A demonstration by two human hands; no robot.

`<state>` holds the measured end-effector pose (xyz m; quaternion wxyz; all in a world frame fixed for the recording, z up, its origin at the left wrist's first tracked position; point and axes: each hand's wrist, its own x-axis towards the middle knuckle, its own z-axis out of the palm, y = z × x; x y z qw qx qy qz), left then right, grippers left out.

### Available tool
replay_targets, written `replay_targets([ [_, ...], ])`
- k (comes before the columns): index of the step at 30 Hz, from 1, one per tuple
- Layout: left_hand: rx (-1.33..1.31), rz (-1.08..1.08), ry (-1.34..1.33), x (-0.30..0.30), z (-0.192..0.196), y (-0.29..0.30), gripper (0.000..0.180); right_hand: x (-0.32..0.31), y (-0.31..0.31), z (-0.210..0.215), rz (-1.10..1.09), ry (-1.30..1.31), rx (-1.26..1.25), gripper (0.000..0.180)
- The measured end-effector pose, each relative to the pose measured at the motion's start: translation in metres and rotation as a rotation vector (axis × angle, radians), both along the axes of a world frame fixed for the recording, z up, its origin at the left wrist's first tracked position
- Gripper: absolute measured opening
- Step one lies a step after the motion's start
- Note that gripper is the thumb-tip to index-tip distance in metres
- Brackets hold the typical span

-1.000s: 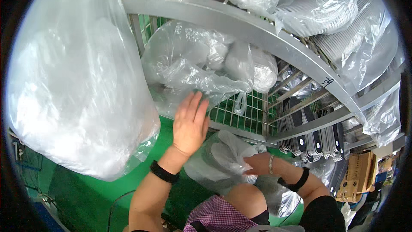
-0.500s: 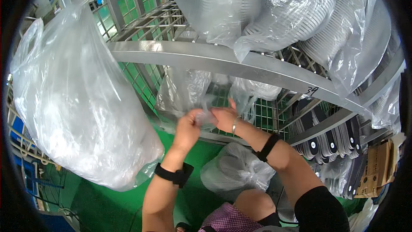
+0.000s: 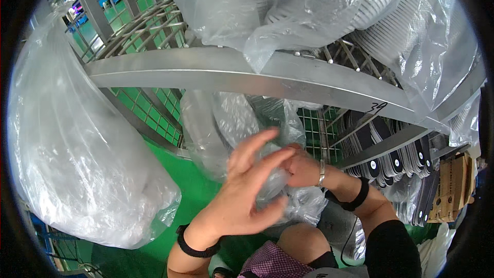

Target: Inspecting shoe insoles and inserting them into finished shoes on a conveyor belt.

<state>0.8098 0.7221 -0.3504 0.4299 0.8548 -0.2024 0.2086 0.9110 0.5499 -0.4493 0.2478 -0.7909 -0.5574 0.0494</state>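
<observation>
My left hand (image 3: 237, 195) is open, its thumb and fingers spread, in front of a clear plastic bag (image 3: 201, 126) at the lower rack level. Pale rounded contents show dimly through the film. Beside it, my right hand (image 3: 304, 168) has its fingers curled closed at the bag's gathered film; the left fingers partly cover the grip. Below both hands sits another clear bag (image 3: 307, 203), close to my knee.
A large, full translucent bag (image 3: 87, 139) stands at the left. The metal rack's bar (image 3: 247, 80) crosses ahead, with bagged ribbed stacks (image 3: 319, 5) above it. Dark flat pieces (image 3: 368, 146) hang in rows at right, near a cardboard box (image 3: 453, 188). The floor (image 3: 172, 175) is green.
The bag at the lower rack level has come nearer to me. My left hand has opened and spread its fingers; my right hand has moved right and nearer.
</observation>
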Motion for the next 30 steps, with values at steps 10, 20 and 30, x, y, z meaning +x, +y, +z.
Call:
replay_targets([
  [10,0.774,0.893,0.297,0.043,-0.069,0.066,0.011,0.000,0.007,-0.023,0.085,-0.061,-0.500,0.030],
  [20,0.264,0.801,0.584,0.002,-0.178,0.152,0.015,0.051,0.012,-0.019,0.102,0.822,-0.109,0.052],
  [30,-1.024,0.604,0.537,0.076,-0.095,0.125,0.065,0.153,0.102,-0.045,-0.446,0.440,0.309,0.026],
])
